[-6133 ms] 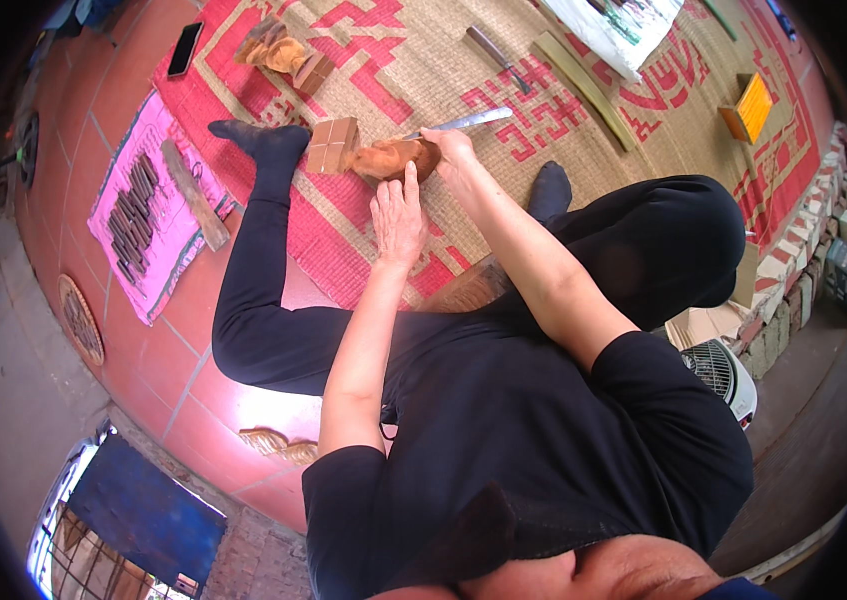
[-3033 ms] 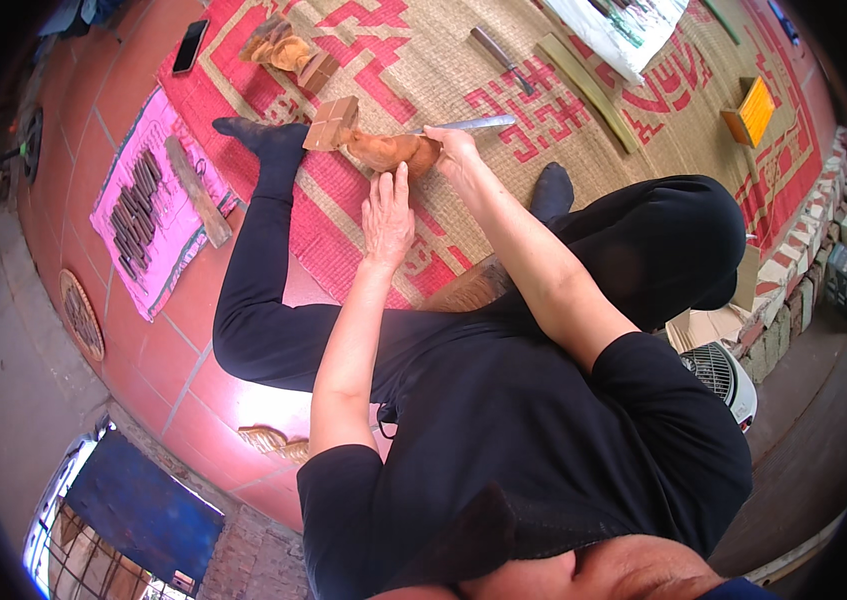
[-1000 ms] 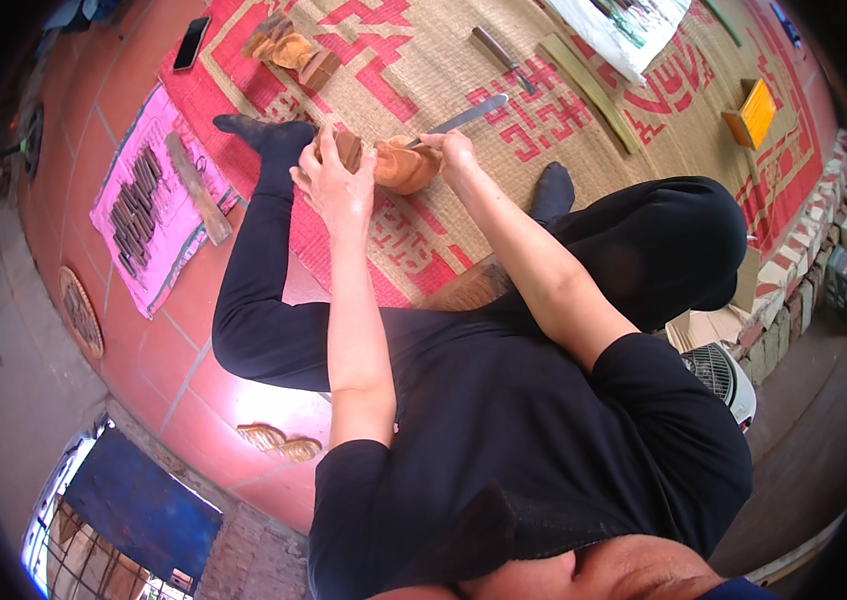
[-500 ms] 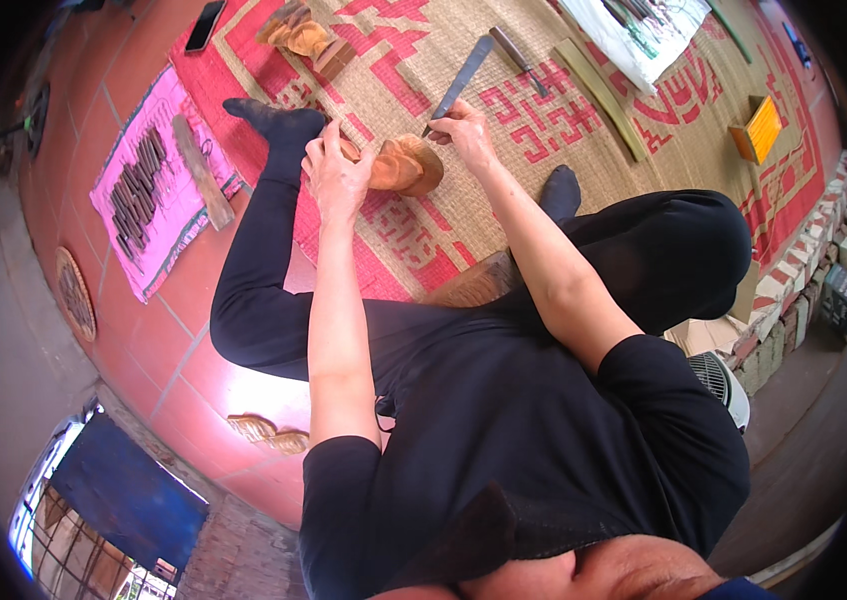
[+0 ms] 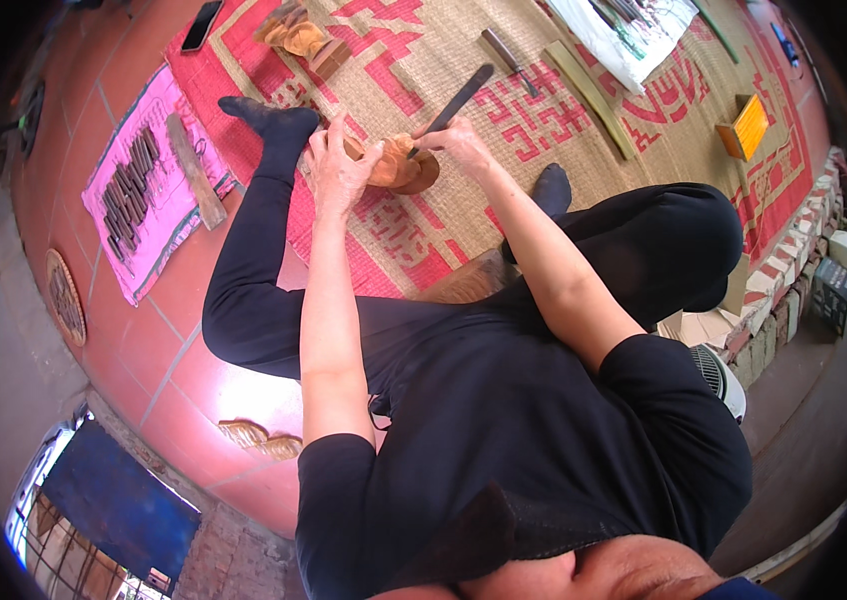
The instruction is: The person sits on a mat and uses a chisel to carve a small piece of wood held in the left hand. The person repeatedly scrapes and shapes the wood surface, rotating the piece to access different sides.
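Note:
A carved piece of light brown wood [image 5: 406, 168] lies on its side on the patterned mat between my feet. My left hand [image 5: 337, 168] grips its left end, thumb along the top and the other fingers on the far side. In my right hand [image 5: 455, 140] is a long, flat, dark tool like a file [image 5: 465, 95]. Its narrow near end points down at the carving's upper right, while the wider, rounded end sticks out away from me. Whether the tip touches the wood I cannot tell.
A second wood carving [image 5: 305, 40] and a phone [image 5: 202, 26] lie at the far left. Several carving tools [image 5: 130, 195] rest on a pink cloth [image 5: 158, 262]. Farther right are a wooden-handled tool [image 5: 509, 62], a wooden strip [image 5: 588, 100] and an orange wooden block [image 5: 742, 127].
My right hand has shifted slightly left and down, bringing the tool's near end onto or over the carving. The tool has tilted further to the right. My left hand keeps its hold.

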Demonstrator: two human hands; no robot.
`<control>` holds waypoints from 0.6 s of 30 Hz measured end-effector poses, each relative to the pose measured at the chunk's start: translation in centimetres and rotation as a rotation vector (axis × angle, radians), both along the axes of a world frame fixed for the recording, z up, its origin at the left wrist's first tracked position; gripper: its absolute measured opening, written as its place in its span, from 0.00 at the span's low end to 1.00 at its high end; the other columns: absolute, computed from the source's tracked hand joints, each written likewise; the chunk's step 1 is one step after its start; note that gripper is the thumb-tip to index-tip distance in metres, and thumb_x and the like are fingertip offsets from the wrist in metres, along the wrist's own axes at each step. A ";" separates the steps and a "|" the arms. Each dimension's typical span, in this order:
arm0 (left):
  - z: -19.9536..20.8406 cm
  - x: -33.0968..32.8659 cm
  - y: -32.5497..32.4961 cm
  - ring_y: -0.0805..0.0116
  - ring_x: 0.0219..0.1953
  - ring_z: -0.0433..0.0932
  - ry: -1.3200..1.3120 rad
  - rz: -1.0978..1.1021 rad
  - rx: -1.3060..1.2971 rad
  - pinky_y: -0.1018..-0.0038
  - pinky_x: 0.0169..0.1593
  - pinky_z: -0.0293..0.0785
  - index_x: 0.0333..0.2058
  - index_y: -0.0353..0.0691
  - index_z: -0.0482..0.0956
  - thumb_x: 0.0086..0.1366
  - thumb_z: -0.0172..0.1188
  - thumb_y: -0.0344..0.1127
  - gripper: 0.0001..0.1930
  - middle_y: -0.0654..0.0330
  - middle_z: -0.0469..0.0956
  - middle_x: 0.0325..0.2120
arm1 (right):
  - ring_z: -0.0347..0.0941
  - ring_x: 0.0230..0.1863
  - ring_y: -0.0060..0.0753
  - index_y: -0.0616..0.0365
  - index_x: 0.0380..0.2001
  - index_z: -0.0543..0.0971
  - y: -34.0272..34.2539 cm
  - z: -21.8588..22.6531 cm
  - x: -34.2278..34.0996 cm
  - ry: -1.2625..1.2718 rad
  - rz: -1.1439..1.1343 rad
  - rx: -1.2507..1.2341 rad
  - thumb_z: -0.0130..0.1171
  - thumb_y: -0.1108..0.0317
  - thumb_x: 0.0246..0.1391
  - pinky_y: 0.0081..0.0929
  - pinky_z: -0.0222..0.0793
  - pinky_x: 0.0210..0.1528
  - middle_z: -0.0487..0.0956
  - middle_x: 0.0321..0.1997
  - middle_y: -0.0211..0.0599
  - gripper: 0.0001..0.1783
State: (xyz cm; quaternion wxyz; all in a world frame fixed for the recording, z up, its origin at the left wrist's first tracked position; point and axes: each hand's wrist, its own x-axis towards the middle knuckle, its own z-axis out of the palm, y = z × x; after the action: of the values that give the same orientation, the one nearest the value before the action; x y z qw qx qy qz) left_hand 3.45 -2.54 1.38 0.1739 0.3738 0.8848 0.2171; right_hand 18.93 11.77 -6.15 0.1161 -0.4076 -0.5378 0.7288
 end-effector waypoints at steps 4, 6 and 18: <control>0.0 -0.5 0.1 0.46 0.56 0.65 -0.004 0.017 0.005 0.55 0.58 0.64 0.62 0.55 0.64 0.50 0.67 0.55 0.40 0.50 0.66 0.53 | 0.78 0.39 0.31 0.63 0.28 0.82 -1.7 1.2 -1.0 0.018 0.081 -0.067 0.70 0.73 0.35 0.27 0.70 0.47 0.82 0.31 0.38 0.12; 0.1 -0.4 0.4 0.48 0.54 0.66 0.018 0.010 0.004 0.56 0.57 0.66 0.62 0.55 0.65 0.51 0.66 0.56 0.39 0.52 0.67 0.52 | 0.78 0.33 0.30 0.63 0.28 0.81 -2.1 -0.3 -1.5 -0.012 0.130 -0.038 0.70 0.74 0.34 0.27 0.73 0.40 0.82 0.28 0.36 0.13; 0.8 0.8 1.0 0.52 0.52 0.68 0.130 -0.036 -0.033 0.59 0.56 0.67 0.60 0.56 0.68 0.51 0.66 0.55 0.36 0.56 0.69 0.49 | 0.77 0.25 0.28 0.64 0.29 0.79 -1.8 -1.5 -1.9 -0.080 -0.049 -0.031 0.68 0.79 0.36 0.27 0.73 0.29 0.81 0.26 0.36 0.12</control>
State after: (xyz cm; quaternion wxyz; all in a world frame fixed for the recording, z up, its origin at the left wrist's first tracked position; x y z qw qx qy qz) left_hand 4.23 -1.50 2.16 0.1260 0.4002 0.8908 0.1742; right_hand 17.07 9.93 -7.66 0.1060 -0.4510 -0.5206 0.7172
